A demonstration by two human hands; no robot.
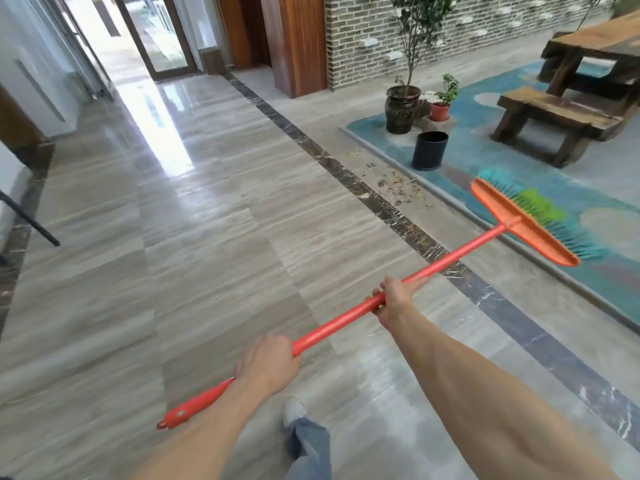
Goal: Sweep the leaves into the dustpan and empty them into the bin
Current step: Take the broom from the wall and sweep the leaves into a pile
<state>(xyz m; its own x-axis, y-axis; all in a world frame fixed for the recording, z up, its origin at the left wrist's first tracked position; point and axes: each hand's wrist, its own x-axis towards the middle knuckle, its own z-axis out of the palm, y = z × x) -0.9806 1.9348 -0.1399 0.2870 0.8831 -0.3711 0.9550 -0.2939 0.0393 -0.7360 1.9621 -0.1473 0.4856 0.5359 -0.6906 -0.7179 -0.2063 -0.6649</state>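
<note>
A: Because the leaves (398, 188) lay scattered on the floor (173, 237) along the rug's (519, 174) edge, near the black bin (429, 150), how was the broom (415, 275) carried?

B: Lifted, with both hands' fingers curled round it: right hand (394, 296) mid-handle, left hand (266, 362) nearer the end. No dustpan was seen.

bright, even daylight throughout, strongest from the glass doorway (162, 32) at the far end. blown out to near white there, with a long streak of glare (162, 133) down the polished floor (173, 271). soft, faint shadows only. motion blur on the broom head (526, 223) (bristles smeared) and over the floor's grain. wide-angle bending at the edges, walls and dark floor strip (415, 233) leaning. slightly soft overall, compression-smudged in the brick wall (485, 26).
</note>
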